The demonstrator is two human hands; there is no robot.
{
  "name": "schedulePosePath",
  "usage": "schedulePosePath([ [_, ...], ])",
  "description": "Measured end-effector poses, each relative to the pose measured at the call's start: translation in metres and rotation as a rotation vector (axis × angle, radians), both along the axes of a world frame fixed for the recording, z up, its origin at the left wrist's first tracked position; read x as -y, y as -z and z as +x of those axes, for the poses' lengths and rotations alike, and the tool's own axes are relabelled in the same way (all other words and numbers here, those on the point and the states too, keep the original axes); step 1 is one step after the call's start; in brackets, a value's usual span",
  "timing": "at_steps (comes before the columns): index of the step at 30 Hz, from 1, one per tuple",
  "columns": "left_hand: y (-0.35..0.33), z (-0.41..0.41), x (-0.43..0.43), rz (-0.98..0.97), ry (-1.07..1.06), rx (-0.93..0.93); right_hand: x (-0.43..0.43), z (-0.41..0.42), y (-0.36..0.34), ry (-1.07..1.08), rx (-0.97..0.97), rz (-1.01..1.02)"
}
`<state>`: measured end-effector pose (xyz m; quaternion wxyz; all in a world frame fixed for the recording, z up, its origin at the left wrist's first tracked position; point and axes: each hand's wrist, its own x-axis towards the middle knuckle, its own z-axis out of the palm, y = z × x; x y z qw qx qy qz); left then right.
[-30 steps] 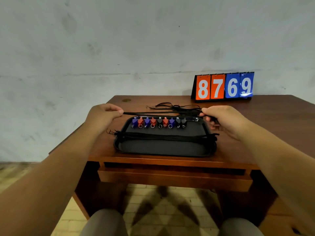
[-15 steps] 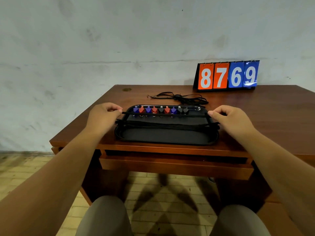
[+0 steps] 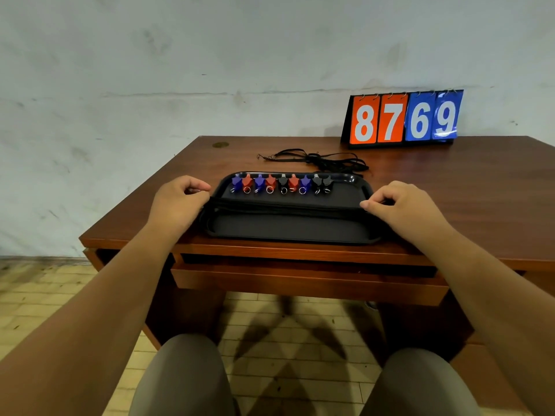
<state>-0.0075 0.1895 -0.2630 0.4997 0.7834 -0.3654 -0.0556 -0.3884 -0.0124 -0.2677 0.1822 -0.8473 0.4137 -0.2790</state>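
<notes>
Left of centre, my left hand (image 3: pixel 180 202) pinches one end of a black cord (image 3: pixel 285 206), fingers curled. The cord runs straight across the middle of the black tray (image 3: pixel 285 228) at the frame's centre. A row of whistles (image 3: pixel 282 183) lines the tray's upper edge. Right of centre, my right hand (image 3: pixel 402 205) pinches the other end. A number board (image 3: pixel 402 118) stands at the upper right.

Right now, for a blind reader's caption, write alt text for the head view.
A person's left hand and right hand pinch a black cord stretched across a black tray on a wooden table. Behind the cord, nine small red, blue and black pieces line the tray.
</notes>
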Motion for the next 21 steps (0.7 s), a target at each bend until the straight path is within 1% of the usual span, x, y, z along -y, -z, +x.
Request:
schedulePosePath([
  [6,0.0022,0.0015,0.0016,-0.008,0.004,-0.033,-0.0018,0.0008,0.0007,0.010,-0.013,0.001],
  [15,0.0034,0.0014,0.0012,-0.009,0.028,-0.060,-0.0032,0.0006,0.0004,-0.005,0.017,0.013],
  [18,0.0017,-0.0002,0.0002,-0.024,0.005,-0.064,-0.0041,-0.0003,0.0016,-0.007,0.070,0.020],
  [21,0.0018,0.0019,-0.0002,-0.031,-0.025,-0.080,-0.0046,-0.0026,0.0014,0.048,0.165,0.054],
])
